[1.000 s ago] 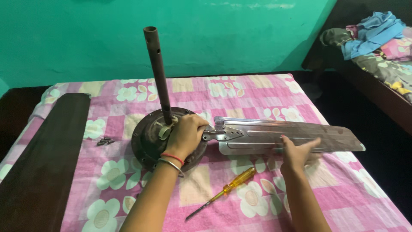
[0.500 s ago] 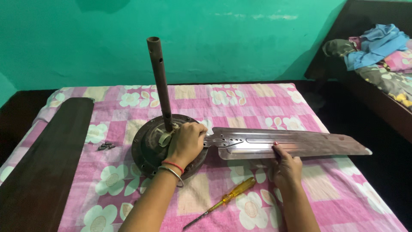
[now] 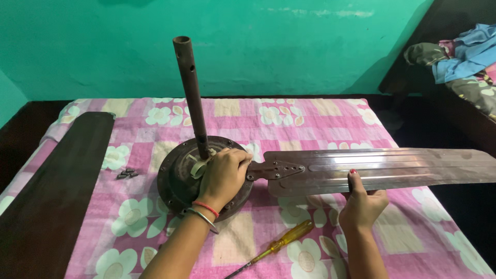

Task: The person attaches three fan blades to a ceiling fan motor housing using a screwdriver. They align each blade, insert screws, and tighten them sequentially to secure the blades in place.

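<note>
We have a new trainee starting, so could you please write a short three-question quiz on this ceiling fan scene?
1. True or false: the left hand rests on the fan motor housing.
2. Which thing does the right hand grip? A) yellow-handled screwdriver B) metal fan blade C) downrod
3. What lies on the floral bedsheet left of the motor housing?

Key: 1 true; 2 B; 3 a few small dark screws, and beyond them a dark fan blade.

Both forearms reach forward from below, the left hand (image 3: pixel 223 175) lying palm down with its fingers curled and bangles on the wrist, the right hand (image 3: pixel 361 202) raised a little with thumb pointing up.
</note>
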